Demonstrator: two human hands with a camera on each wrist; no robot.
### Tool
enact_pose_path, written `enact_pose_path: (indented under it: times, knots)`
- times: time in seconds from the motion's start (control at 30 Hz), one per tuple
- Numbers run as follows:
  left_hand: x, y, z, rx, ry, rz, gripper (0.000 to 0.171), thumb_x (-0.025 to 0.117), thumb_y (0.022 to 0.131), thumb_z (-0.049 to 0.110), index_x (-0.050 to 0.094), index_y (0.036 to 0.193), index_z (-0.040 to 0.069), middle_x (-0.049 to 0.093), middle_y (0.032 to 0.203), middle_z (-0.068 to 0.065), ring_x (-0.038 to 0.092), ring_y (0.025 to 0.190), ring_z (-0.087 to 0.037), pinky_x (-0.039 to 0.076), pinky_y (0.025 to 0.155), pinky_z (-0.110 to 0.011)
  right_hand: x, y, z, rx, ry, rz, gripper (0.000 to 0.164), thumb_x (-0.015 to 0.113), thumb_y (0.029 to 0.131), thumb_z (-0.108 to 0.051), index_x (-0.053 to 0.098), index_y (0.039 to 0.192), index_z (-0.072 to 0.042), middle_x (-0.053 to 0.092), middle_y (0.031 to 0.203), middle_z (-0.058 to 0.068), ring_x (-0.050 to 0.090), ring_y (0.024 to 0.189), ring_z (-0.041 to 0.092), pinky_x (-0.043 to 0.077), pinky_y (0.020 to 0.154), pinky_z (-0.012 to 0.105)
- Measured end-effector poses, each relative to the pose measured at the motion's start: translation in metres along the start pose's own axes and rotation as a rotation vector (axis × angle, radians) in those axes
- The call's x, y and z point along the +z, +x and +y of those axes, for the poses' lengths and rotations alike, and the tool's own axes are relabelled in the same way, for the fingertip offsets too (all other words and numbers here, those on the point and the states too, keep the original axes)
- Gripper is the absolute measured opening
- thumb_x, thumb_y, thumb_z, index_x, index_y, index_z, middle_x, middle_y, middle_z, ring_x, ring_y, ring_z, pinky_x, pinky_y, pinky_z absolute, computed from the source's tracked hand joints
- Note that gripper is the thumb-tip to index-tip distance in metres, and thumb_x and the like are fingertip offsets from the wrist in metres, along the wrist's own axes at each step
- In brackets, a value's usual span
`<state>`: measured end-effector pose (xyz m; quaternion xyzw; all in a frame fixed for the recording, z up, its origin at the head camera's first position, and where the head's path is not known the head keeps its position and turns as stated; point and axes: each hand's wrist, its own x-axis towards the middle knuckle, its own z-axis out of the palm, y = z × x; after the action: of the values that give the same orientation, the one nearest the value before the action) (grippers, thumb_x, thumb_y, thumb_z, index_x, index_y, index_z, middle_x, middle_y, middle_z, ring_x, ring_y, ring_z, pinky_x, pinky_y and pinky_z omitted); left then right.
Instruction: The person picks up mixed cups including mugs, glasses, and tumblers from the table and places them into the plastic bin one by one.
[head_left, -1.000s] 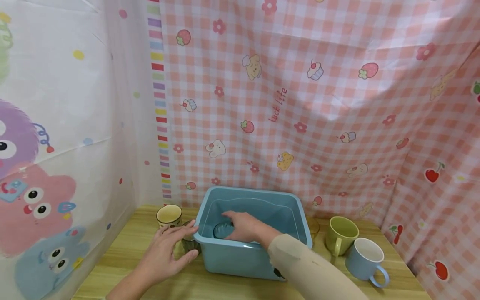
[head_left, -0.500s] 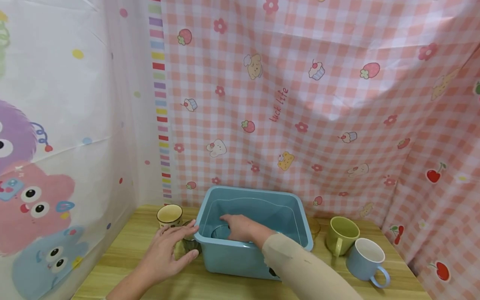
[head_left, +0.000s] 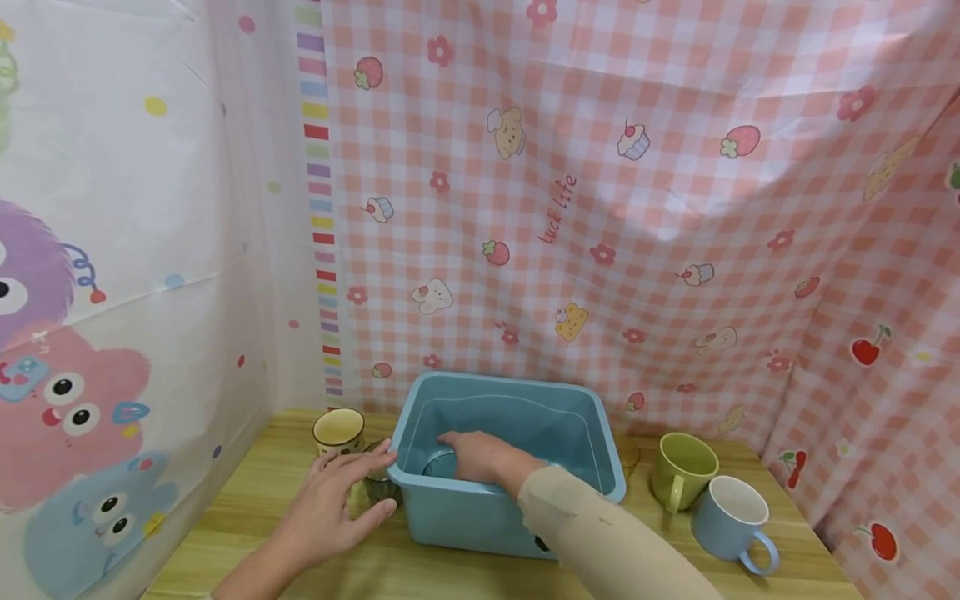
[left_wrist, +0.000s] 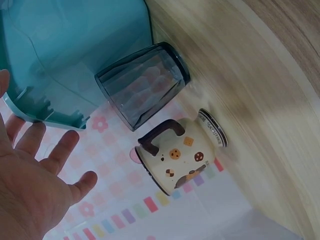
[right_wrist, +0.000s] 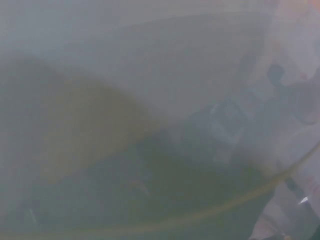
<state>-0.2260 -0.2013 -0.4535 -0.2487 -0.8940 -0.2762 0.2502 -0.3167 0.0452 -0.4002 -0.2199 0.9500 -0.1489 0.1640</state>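
Note:
Inside the light blue plastic bin [head_left: 472, 521], my right hand [head_left: 491, 457] reaches down at the left end and holds a clear bluish drinking glass [head_left: 438, 467] near its rim. The hand and bin wall hide most of the glass. My left hand [head_left: 330, 504] is spread at the bin's left corner, fingertips at the rim, also seen in the left wrist view. Below those fingers, a dark grey glass [left_wrist: 145, 85] stands close against the bin. A cream mug [left_wrist: 182, 155] with cookie prints and a brown handle is beside it. The right wrist view is hazy and blurred.
Right of the bin stand a green mug [head_left: 684, 468] and a light blue mug [head_left: 729, 518], its handle toward the front right. An amber transparent item [head_left: 628, 454] shows behind the bin's right side. Printed cloth [head_left: 570, 208] hangs behind the wooden table [head_left: 247, 483].
My right hand has sunk lower and slightly left inside the bin, and the clear glass has gone down with it. My left hand stays at the rim.

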Motion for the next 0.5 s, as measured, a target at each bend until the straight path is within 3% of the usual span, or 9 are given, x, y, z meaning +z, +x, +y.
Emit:
enact_pose_path:
  times: [0.5]
  knots:
    - [0.0004,0.0,-0.001,0.004,0.014,-0.003,0.056,0.085,0.09,0.036,0.07,0.141,0.019,0.065,0.152,0.004,0.071,0.124,-0.03,0.037,0.111,-0.076,0.0019,0.0027,0.0019,0.003,-0.011,-0.013,0.062,0.071,0.101,-0.017,0.05,0.159,-0.013,0.058,0.159,0.008,0.053,0.149,0.027,0.046,0.123,0.046]
